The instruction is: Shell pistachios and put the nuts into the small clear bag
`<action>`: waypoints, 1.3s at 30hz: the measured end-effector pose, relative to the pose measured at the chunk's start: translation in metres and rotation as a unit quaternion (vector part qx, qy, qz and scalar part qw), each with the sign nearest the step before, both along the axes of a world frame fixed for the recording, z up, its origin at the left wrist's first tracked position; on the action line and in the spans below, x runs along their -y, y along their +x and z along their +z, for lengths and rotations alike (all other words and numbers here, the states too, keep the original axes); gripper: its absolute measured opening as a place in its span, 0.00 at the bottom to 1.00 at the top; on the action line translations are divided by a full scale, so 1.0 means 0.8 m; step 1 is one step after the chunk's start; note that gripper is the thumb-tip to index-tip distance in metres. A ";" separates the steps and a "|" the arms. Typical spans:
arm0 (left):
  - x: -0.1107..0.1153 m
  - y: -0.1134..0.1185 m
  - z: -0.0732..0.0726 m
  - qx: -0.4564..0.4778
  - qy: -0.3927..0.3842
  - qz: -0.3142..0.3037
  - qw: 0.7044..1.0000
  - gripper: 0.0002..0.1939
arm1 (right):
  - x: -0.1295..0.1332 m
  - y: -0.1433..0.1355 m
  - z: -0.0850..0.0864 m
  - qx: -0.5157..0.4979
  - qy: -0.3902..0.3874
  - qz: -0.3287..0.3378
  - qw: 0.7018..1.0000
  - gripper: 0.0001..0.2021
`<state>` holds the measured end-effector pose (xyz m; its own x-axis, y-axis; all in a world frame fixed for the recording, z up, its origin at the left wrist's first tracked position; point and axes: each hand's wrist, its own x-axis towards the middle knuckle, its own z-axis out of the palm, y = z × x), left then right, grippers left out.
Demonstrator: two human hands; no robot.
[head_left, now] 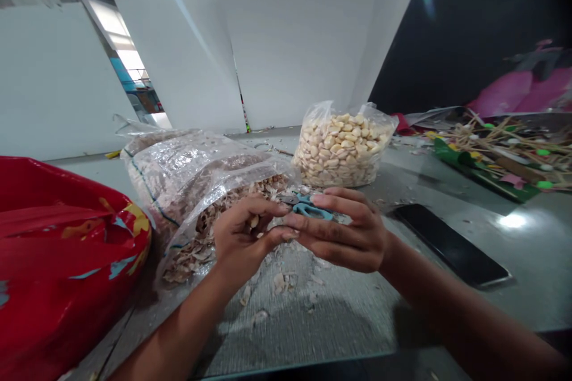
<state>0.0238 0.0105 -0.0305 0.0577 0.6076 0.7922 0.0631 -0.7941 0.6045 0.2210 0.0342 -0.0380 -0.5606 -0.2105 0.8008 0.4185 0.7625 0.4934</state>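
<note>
My right hand (351, 229) is closed on a small pair of scissors (308, 208) with blue handles. Their short dark blades point left, to the fingertips of my left hand (243, 235). That hand is curled, thumb and forefinger close together, with a pale garlic clove (254, 221) showing inside the fingers. Whatever lies right at the fingertips is too small to make out. Just behind the hands, a clear plastic bag (196, 158) spills dry garlic skins (218, 214). Further back stands a clear bag of peeled garlic cloves (342, 149).
At the left is a shiny red bag (67, 250). A black phone (451, 244) lies flat on the grey table (304, 333) to the right, with loose skin scraps around. Thin sticks (500, 143) and coloured bits are heaped at the far right. White panels (304, 41) stand behind.
</note>
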 end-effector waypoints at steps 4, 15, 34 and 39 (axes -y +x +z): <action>0.003 -0.003 0.001 -0.029 0.012 0.027 0.999 0.12 | 0.003 0.002 0.002 0.011 0.007 -0.008 1.000 0.07; -0.002 -0.008 -0.004 -0.042 0.040 -0.001 0.998 0.07 | 0.006 0.003 0.002 -0.014 -0.140 0.093 0.986 0.12; -0.019 -0.005 -0.003 -0.036 -0.195 0.011 0.980 0.11 | -0.014 -0.004 -0.028 -0.010 -0.107 -0.003 0.994 0.10; -0.022 -0.004 -0.003 -0.004 -0.197 0.014 0.980 0.14 | -0.014 -0.007 -0.030 -0.014 -0.125 -0.012 0.992 0.09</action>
